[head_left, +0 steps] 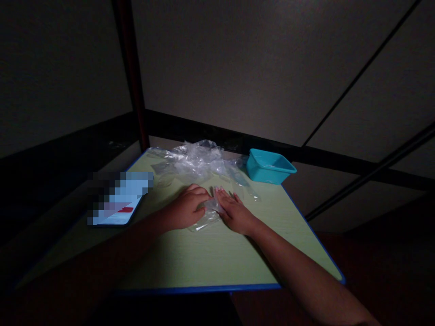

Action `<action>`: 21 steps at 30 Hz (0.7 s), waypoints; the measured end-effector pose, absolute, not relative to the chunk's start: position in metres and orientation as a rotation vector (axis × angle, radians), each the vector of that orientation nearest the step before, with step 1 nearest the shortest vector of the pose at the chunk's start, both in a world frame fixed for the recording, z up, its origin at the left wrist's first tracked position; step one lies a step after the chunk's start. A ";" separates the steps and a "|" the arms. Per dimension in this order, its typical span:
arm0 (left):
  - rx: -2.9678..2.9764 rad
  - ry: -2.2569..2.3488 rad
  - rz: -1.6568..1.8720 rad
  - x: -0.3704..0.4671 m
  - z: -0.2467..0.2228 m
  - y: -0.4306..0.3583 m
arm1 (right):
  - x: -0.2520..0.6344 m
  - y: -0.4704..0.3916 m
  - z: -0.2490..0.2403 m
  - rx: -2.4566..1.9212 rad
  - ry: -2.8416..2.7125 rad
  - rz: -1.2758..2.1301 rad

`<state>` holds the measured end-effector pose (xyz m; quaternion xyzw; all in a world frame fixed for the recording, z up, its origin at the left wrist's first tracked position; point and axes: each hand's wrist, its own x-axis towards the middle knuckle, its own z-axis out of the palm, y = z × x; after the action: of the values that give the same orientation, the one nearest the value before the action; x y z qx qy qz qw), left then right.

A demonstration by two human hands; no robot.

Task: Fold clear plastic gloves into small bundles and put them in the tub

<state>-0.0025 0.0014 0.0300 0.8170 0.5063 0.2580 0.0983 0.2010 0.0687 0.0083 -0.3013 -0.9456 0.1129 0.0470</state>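
A small clear plastic bag (208,220) lies on the table in front of me, between my two hands. My left hand (186,207) is closed at the bag's left side, with its fingers curled and the thumb against the plastic. The exact hold of the fingertips is hard to make out. My right hand (235,212) rests flat on the bag's right edge, fingers stretched out and pointing away from me. Just beyond both hands spreads a loose heap of crumpled clear plastic bags (199,158).
At the table's back right corner stands a turquoise plastic basin (270,168). A lit phone or tablet (127,199), partly blurred out, is at the left side. The pale green table (210,267) has a blue edge. Dark walls (220,68) stand close behind.
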 end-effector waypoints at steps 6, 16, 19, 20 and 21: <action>1.816 1.468 0.886 -0.005 0.027 0.007 | 0.200 0.068 0.006 -0.925 -2.899 0.297; 1.675 1.534 0.872 0.001 0.025 0.004 | 0.200 0.068 0.009 -0.931 -2.919 0.303; 2.117 1.546 0.917 0.000 0.028 -0.002 | 0.200 0.067 0.010 -0.917 -2.934 0.314; 2.241 1.531 0.893 -0.001 0.030 -0.004 | 0.200 0.067 0.011 -0.913 -2.942 0.314; 2.360 1.510 0.850 -0.002 0.032 -0.006 | 0.201 0.067 0.011 -0.909 -2.952 0.313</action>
<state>-0.0018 -0.0058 0.0318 0.8015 0.5128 0.2886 0.1065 0.2006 0.0667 0.0112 -0.2929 -0.9506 0.1009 0.0186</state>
